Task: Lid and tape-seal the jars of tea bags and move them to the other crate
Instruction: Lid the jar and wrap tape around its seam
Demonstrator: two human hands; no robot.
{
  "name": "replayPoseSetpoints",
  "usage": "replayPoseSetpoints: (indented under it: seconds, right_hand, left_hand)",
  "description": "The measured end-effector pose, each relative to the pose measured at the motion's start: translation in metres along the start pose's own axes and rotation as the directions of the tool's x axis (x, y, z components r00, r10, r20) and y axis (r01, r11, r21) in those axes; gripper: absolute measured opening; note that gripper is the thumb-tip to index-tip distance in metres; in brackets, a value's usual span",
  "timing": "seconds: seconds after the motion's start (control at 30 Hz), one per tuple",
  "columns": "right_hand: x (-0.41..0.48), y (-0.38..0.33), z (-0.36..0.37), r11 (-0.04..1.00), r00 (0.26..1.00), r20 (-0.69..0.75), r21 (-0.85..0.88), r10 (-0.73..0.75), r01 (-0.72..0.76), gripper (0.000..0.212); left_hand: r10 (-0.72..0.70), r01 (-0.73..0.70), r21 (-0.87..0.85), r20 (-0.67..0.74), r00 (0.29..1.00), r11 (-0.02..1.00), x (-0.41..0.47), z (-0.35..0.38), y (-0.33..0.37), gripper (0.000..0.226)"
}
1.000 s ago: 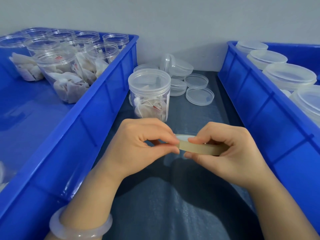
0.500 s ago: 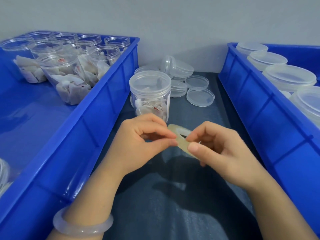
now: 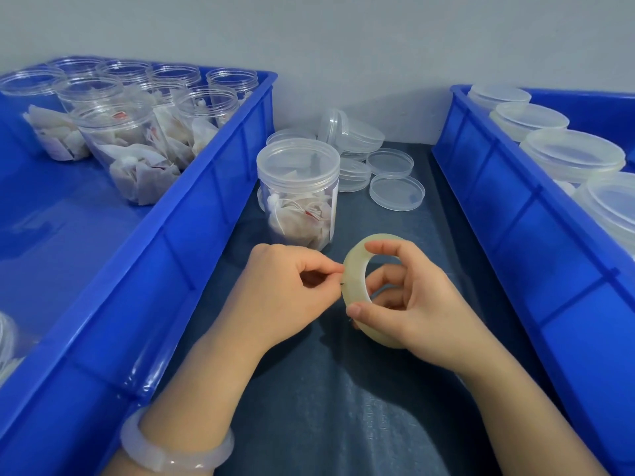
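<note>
A clear lidded jar of tea bags [image 3: 298,192] stands on the dark table between two blue crates. Just in front of it my right hand [image 3: 409,304] grips a roll of clear tape [image 3: 355,280], held upright with fingers through its hole and thumb on the rim. My left hand [image 3: 285,286] pinches at the roll's left edge with thumb and forefinger. Several open jars of tea bags [image 3: 127,146] fill the back of the left crate [image 3: 192,235]. Lidded jars [image 3: 570,156] stand in the right crate [image 3: 508,207].
Loose clear lids [image 3: 397,192] lie in a heap behind the jar, near the grey wall. The dark table surface [image 3: 326,389] stretches toward me between the crates. A pale bangle [image 3: 175,451] circles my left wrist.
The tape roll has turned from flat and edge-on to upright, its hole now facing left. Both hands have stayed close together in front of the jar.
</note>
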State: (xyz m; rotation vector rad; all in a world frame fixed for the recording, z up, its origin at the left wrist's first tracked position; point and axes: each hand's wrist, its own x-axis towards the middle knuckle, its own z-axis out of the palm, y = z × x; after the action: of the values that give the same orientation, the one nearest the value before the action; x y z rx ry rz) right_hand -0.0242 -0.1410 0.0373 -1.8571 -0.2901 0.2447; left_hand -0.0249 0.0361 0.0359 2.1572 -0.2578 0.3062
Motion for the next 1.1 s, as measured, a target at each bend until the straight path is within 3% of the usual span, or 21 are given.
replayPoseSetpoints:
  seconds: [0.17,0.27,0.5,0.67,0.9,1.1]
  right_hand:
    - [0.000,0.002,0.001,0.999,1.000,-0.006,-0.043,0.008,-0.008,0.069]
    - [0.001,0.004,0.001,0.996,1.000,-0.014,-0.090,-0.013,0.012,0.082]
    - [0.002,0.009,0.005,0.980,0.998,0.018,-0.193,-0.054,0.057,0.086]
    - [0.002,0.010,0.002,0.996,0.999,-0.029,-0.079,-0.036,0.034,0.093]
    - [0.002,0.008,0.003,0.975,0.997,0.020,-0.210,-0.069,0.072,0.101]
    - [0.001,0.009,0.003,0.992,0.997,0.064,-0.115,-0.053,0.061,0.099]
  left_hand:
    - [0.018,-0.019,0.021,0.067,0.998,1.000,-0.002,-0.003,-0.001,0.020]
    - [-0.005,0.004,0.023,0.039,0.999,1.000,-0.001,0.001,0.001,0.010]
    - [-0.076,0.077,0.081,-0.021,0.997,0.994,0.000,0.006,-0.001,0.009]
    - [-0.129,0.132,-0.030,0.093,0.987,0.991,0.001,-0.001,-0.003,0.017]
    - [-0.233,0.246,-0.083,0.148,0.961,0.966,0.001,0.004,-0.002,0.008]
    - [-0.395,0.466,-0.302,0.270,0.878,0.831,0.003,0.005,0.001,0.018]
